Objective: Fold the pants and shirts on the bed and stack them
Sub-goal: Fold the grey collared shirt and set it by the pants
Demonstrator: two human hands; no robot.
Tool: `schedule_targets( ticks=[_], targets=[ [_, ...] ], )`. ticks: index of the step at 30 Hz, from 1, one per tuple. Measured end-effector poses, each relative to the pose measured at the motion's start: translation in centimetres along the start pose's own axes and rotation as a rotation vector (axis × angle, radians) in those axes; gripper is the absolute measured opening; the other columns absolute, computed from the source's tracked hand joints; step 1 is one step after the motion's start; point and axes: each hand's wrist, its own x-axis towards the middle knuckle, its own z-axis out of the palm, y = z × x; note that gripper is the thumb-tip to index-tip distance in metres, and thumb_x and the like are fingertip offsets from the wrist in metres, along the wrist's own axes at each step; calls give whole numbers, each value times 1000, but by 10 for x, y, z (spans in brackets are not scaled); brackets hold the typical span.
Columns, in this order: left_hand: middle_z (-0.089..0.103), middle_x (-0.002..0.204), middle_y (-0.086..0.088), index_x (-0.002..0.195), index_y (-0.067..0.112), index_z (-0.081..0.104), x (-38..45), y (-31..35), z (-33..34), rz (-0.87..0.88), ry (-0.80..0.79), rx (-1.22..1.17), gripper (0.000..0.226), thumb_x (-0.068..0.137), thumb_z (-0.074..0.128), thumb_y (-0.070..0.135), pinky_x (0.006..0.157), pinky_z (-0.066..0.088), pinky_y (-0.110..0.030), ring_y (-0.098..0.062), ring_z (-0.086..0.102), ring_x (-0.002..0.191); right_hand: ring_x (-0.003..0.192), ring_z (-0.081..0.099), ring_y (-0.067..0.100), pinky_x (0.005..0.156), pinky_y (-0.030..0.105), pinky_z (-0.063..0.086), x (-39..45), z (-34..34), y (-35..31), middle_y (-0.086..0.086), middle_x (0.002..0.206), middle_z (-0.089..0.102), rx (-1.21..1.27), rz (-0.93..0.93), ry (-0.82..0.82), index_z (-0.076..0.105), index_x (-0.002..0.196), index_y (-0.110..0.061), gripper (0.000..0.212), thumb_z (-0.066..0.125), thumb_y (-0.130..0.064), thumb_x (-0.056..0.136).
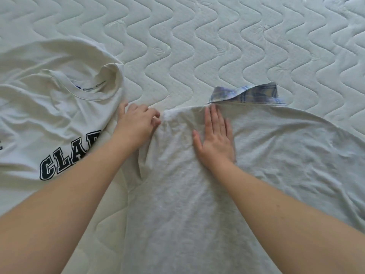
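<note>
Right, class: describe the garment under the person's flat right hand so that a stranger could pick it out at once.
Start at the quilted white mattress with its wavy stitching. Two pale tops lie on it; take the one in the middle, the grey shirt under the flat right hand. It has a blue plaid collar and no print, whereas the white T-shirt on the left bears dark block letters.

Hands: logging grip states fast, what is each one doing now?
Left hand: pinches the light grey heathered shirt at its edge.
Right hand: open, flat on that shirt.
</note>
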Motion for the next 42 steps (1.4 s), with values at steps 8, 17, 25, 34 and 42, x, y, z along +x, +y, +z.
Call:
schedule_targets(
  ticks=[8, 17, 25, 34, 42],
  targets=[
    [64, 93, -8, 91, 18, 49, -12, -5, -14, 41, -45, -99, 37, 88, 62, 53, 70, 34, -36, -32, 58, 93, 151, -2, 17, 121, 43, -1, 6, 8, 2, -5, 165, -1, -99, -25, -73, 7, 155, -35, 66, 21, -56, 95],
    [58, 77, -7, 88, 16, 49, -49, -66, -31, -243, 95, 37, 23, 90, 64, 33, 65, 33, -38, -31, 54, 73, 151, 7, 21, 120, 46, 6, 7, 11, 1, 4, 164, 10, -124, -9, -51, 12, 156, -30, 68, 25, -54, 94],
    [63, 115, -11, 120, 12, 64, -3, -2, -26, 65, -9, -249, 31, 96, 57, 31, 92, 39, -42, -34, 56, 110, 151, 5, 22, 120, 48, 4, 7, 14, 3, -4, 164, 8, -136, -32, -53, 16, 155, -33, 63, 25, -53, 96],
    [67, 107, -5, 108, 22, 64, 66, 58, -5, -15, -349, -285, 29, 91, 64, 45, 72, 39, -30, -27, 61, 103, 151, 10, 18, 122, 42, 2, 7, 14, 1, 8, 163, 12, -59, 29, 6, 12, 155, -10, 70, 23, -45, 96],
    [54, 84, 1, 90, 23, 46, 29, 49, 1, -141, -78, -296, 18, 89, 51, 6, 62, 29, -34, -27, 48, 76, 150, 13, 19, 121, 44, 7, 7, 14, 0, 9, 163, 14, -79, 26, 8, 17, 154, -5, 74, 26, -46, 93]
  ],
)
